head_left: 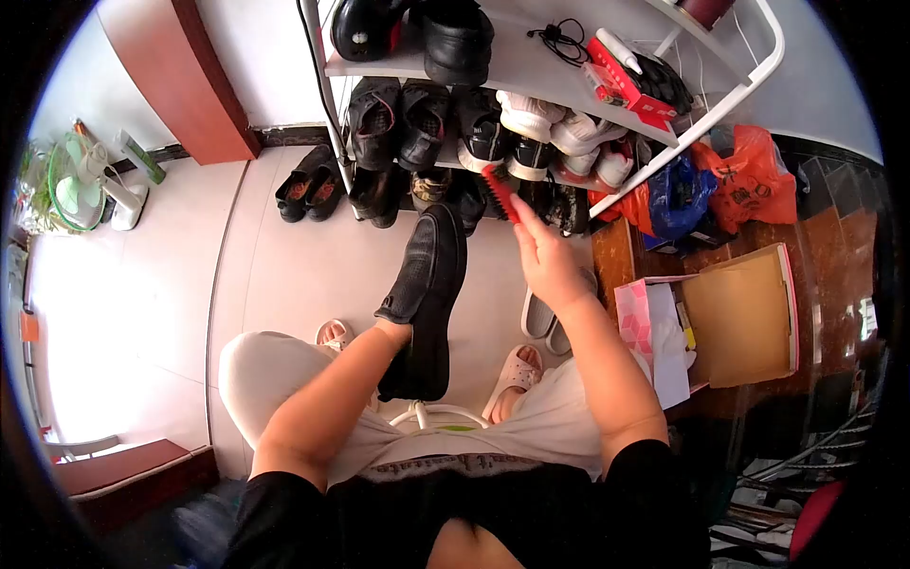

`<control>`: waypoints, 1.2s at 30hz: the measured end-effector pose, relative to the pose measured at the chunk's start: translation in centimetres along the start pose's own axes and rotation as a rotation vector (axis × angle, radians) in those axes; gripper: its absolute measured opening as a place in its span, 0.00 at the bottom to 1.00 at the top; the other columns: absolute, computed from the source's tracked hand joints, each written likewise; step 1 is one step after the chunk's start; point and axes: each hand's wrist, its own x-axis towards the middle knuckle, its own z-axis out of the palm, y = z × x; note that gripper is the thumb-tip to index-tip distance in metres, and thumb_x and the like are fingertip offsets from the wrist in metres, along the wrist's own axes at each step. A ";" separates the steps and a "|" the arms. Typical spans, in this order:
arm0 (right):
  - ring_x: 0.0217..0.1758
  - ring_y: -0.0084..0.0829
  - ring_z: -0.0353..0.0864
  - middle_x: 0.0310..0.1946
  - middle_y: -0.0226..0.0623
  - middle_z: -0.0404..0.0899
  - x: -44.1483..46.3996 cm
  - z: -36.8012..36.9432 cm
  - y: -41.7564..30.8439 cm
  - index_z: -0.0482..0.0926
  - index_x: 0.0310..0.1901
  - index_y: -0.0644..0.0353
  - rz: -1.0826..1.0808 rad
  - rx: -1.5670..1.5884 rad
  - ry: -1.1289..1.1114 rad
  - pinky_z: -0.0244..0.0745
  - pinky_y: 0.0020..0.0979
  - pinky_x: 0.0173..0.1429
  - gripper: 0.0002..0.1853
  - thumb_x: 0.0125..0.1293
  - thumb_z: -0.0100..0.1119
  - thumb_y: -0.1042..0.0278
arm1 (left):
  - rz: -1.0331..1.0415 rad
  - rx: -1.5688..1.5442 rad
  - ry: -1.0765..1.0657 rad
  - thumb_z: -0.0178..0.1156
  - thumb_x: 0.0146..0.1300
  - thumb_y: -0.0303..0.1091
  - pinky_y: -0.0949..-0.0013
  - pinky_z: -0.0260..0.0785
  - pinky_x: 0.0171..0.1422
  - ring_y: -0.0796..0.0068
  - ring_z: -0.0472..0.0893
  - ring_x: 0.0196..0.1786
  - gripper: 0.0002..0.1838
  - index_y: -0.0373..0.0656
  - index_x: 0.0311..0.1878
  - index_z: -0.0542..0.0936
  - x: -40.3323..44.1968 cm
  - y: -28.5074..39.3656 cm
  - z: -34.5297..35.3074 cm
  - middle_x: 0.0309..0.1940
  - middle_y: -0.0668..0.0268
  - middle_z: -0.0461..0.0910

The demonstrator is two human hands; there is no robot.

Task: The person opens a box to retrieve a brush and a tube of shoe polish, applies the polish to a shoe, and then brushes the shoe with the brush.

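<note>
A black leather slip-on shoe (434, 261) is held up in front of my knees, toe pointing away from me. My left hand (396, 330) reaches into the shoe's opening and holds it from inside, so the fingers are hidden. To the right of the shoe, my right hand (545, 251) is closed around a red brush (500, 194) with dark bristles. The brush is raised and stands apart from the shoe.
Ahead stands a white shoe rack (398, 68) with several pairs of shoes. Black shoes (310, 185) sit on the floor to its left. On the right are an open cardboard box (739, 318), plastic bags (749, 175) and grey slippers (538, 315).
</note>
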 end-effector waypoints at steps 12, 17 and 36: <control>0.25 0.44 0.75 0.23 0.44 0.75 -2.3 3.0 -2.1 0.61 0.62 0.45 -0.146 -0.037 -0.202 0.72 0.40 0.30 0.25 0.62 0.46 0.68 | -0.159 -0.193 -0.282 0.51 0.58 0.34 0.68 0.61 0.55 0.67 0.69 0.48 0.17 0.42 0.51 0.69 -6.2 -10.1 3.9 0.45 0.61 0.71; 0.24 0.43 0.74 0.23 0.43 0.74 -6.0 3.0 -5.2 0.61 0.62 0.46 -0.341 0.233 -0.382 0.72 0.39 0.29 0.26 0.61 0.48 0.69 | -0.183 -0.241 -0.129 0.52 0.56 0.34 0.67 0.61 0.53 0.66 0.69 0.46 0.16 0.42 0.48 0.69 -5.3 -8.6 0.7 0.43 0.61 0.70; 0.22 0.41 0.74 0.20 0.41 0.72 -4.3 2.0 -5.8 0.67 0.59 0.44 -0.365 0.153 -0.461 0.70 0.39 0.30 0.23 0.61 0.49 0.68 | -0.149 -0.180 -0.165 0.55 0.50 0.36 0.65 0.60 0.46 0.63 0.69 0.39 0.14 0.43 0.39 0.70 -4.6 -6.1 -1.2 0.36 0.61 0.70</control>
